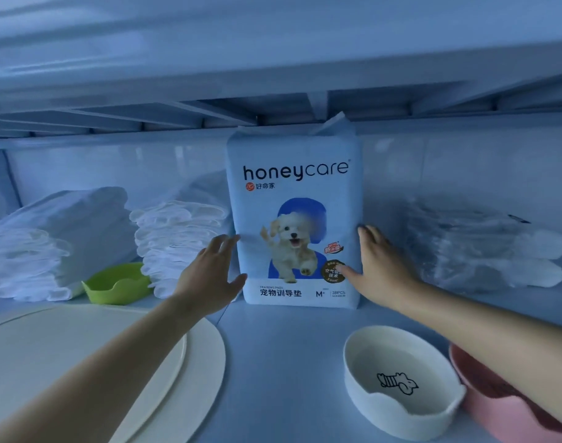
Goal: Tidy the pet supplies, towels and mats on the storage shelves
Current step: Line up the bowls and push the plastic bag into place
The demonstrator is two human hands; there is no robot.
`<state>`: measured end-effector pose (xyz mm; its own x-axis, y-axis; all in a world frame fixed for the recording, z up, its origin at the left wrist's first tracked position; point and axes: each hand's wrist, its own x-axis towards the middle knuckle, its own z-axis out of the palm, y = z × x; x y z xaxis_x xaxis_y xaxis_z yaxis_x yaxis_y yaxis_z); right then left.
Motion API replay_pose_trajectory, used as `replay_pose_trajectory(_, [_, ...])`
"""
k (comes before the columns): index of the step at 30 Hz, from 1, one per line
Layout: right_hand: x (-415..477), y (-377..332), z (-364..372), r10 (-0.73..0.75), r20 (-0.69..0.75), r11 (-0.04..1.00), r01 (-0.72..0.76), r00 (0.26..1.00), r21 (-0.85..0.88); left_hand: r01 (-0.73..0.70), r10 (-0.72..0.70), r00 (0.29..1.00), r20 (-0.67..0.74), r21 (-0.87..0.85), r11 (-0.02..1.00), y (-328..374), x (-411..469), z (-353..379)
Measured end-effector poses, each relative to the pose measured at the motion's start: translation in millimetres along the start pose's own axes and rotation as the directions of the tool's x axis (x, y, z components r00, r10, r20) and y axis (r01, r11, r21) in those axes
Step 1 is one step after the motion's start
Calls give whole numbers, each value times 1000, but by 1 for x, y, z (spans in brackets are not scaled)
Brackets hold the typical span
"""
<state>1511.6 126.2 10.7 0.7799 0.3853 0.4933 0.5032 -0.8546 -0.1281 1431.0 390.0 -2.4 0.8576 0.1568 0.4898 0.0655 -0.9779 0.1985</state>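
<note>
A home storage shelf (286, 353) of pet goods: training-pad pack (294, 219), bowls (398, 378), stacked white pads (177, 244).

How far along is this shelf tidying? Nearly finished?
Looks done: two white folded stacks sit back left, a clear-wrapped stack back right. In hand: the left hand and right hand flank the upright honeycare pad pack, straight fingers at its sides. Probably left: the green bowl, white bowl, pink bowl and round mats lie loose in front.

pad pack (294, 219) flanked by towel stacks (180, 241), bare shelf (273, 362) in front
</note>
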Motion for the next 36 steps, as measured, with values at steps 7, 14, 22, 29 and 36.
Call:
replay_pose_trajectory(7, [-2,-10,11,67,38,994,-70,997,88,-78,94,990,109,-147,986,-5,10,28])
replay_pose_trajectory(14, [-3,3,10,141,56,985,-146,988,95,-130,166,977,132,-243,961,3,30,46])
replay_pose_trajectory(22, [6,48,7,288,66,955,-292,955,52,-180,253,944,211,-314,932,46,54,71])
replay_pose_trajectory(29, [15,88,9,269,121,962,-272,956,7,-218,304,929,213,-348,912,67,69,96])
replay_pose_trajectory(36, [-4,110,9,-117,-10,939,107,993,-325,-536,536,844,-7,-4,844,47,62,105])
